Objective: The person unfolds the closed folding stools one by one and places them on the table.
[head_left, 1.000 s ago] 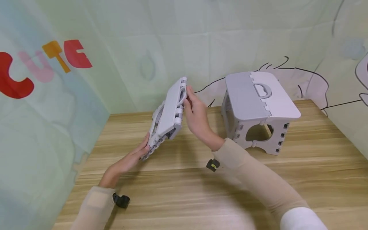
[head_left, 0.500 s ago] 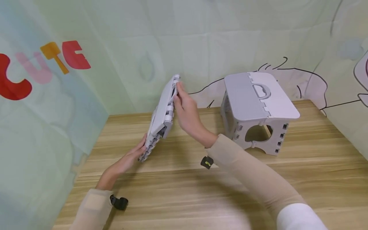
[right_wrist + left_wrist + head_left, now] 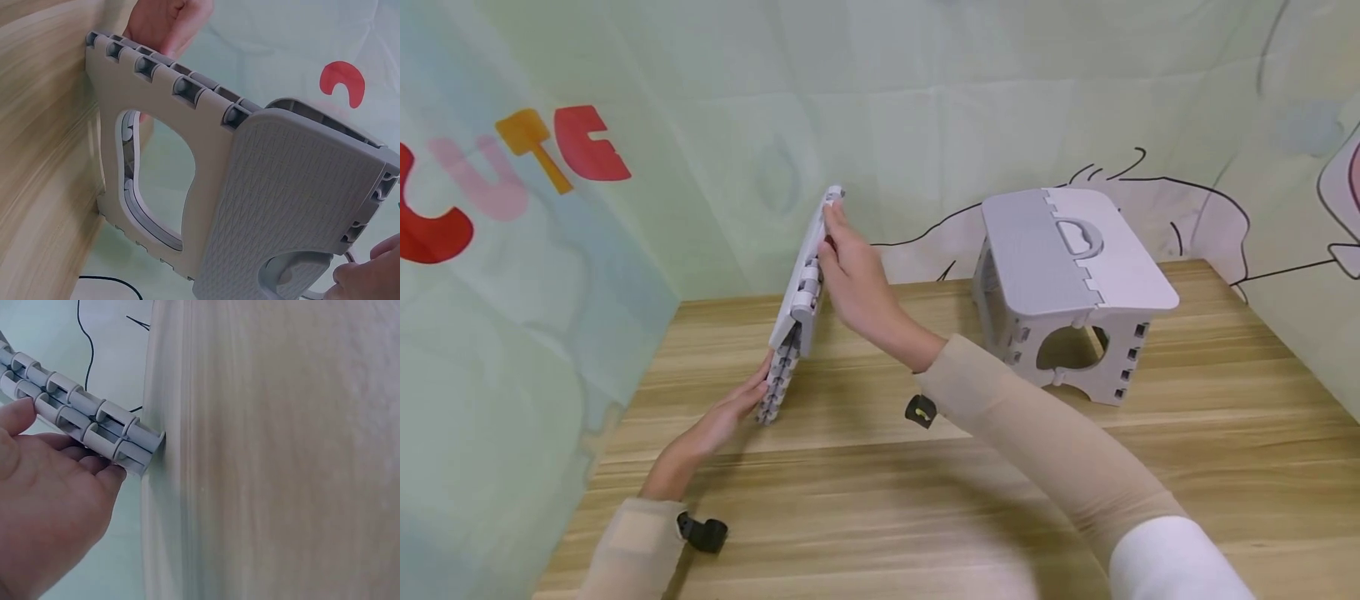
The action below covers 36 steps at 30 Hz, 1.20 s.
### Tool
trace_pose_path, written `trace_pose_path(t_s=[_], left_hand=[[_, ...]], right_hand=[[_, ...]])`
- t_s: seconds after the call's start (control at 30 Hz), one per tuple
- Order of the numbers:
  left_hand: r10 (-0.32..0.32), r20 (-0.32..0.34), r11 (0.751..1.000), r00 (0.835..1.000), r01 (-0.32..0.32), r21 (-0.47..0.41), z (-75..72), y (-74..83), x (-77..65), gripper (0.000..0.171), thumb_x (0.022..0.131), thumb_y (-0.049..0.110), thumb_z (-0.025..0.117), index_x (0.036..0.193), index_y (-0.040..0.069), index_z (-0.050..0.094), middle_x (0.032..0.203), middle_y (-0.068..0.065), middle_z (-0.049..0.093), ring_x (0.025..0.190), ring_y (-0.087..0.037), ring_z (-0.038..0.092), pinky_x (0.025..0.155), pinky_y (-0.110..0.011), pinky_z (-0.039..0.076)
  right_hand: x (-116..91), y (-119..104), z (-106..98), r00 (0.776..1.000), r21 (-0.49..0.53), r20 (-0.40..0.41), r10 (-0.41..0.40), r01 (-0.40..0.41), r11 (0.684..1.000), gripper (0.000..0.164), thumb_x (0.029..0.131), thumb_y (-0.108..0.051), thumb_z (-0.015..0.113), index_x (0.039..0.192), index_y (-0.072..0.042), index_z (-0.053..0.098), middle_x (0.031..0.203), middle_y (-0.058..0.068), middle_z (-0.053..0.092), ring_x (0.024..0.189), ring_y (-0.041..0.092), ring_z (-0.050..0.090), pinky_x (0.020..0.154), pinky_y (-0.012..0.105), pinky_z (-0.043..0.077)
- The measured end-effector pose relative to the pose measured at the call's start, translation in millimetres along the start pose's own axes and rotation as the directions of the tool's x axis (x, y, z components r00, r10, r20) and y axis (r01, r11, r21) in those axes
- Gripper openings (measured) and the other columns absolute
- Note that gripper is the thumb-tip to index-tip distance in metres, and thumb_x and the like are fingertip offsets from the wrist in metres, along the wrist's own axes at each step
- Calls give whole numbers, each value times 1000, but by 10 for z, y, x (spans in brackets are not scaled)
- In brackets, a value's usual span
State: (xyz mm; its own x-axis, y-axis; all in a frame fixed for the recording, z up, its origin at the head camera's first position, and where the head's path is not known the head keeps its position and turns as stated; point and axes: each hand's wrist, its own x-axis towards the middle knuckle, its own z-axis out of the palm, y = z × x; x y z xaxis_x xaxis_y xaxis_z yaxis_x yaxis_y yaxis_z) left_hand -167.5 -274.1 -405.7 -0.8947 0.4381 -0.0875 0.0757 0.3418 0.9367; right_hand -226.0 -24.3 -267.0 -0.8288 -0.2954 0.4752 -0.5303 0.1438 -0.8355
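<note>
The folded stool [image 3: 793,308] leans over the surface [image 3: 850,517], long axis seven-to-one o'clock, at eight o'clock from the right grip [image 3: 861,279], which clasps its upper edge, while the left grip [image 3: 722,421] holds its lower end (neither is nearer).

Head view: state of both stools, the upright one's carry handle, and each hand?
Held stool: folded, steeply tilted, lower end down at the table.
Other stool: unfolded, upright on the table.
Its carry handle: lying flat in the seat.
Left hand: gripping the held stool's lower part.
Right hand: gripping the held stool's upper end.
</note>
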Motion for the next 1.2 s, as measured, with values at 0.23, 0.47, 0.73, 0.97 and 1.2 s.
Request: trace_pose_path(t_s=[0.23, 0.47, 0.73, 0.97, 1.2], left_hand=[[-40, -24, 998, 999, 39, -44, -27, 24, -28, 60, 111, 27, 24, 156, -3, -3, 162, -25, -10, 147, -44, -8, 117, -58, 0], [-25, -22, 996, 999, 23, -81, -41, 18, -56, 60, 111, 28, 22, 155, -7, 0, 161, -28, -5, 147, -45, -3, 112, -13, 20], [-10, -21, 992, 1000, 7, -128, -50, -28, -73, 62, 112, 27, 21, 153, -11, -3, 161, -29, -8, 146, -43, -9, 106, -5, 21], [19, -26, 972, 999, -24, -232, -50, -67, -79, 61, 111, 22, 20, 150, -15, -9, 159, -30, -14, 143, -45, -15, 112, -11, 19], [60, -22, 951, 998, -64, -303, -53, -84, -100, 60, 111, 18, 18, 146, -18, -14, 156, -34, -18, 141, -46, -18, 115, -15, 18]], right_hand=[[72, -28, 32, 998, -47, 59, -17, 20, 999, 51, 107, -5, 38, 155, 3, 22, 163, 14, 13, 147, 7, 10, 115, 14, 12], [137, -44, 50, 987, -114, 157, -22, 40, 993, 52, 109, -9, 35, 157, 0, 15, 164, 6, 6, 147, 2, 4, 115, 12, 9], [233, -95, 109, 975, -223, 223, -19, 70, 972, 55, 109, -12, 36, 157, 0, 12, 164, 6, 2, 147, 4, -2, 114, 11, 2], [314, -142, 204, 971, -279, 240, -20, 89, 956, 56, 108, -12, 36, 157, 1, 12, 163, 9, 2, 149, 9, -2, 113, 11, -1], [396, -206, 291, 961, -375, 276, -1, 109, 921, 55, 109, -14, 35, 157, 1, 13, 164, 10, 4, 148, 8, -4, 114, 14, -1]])
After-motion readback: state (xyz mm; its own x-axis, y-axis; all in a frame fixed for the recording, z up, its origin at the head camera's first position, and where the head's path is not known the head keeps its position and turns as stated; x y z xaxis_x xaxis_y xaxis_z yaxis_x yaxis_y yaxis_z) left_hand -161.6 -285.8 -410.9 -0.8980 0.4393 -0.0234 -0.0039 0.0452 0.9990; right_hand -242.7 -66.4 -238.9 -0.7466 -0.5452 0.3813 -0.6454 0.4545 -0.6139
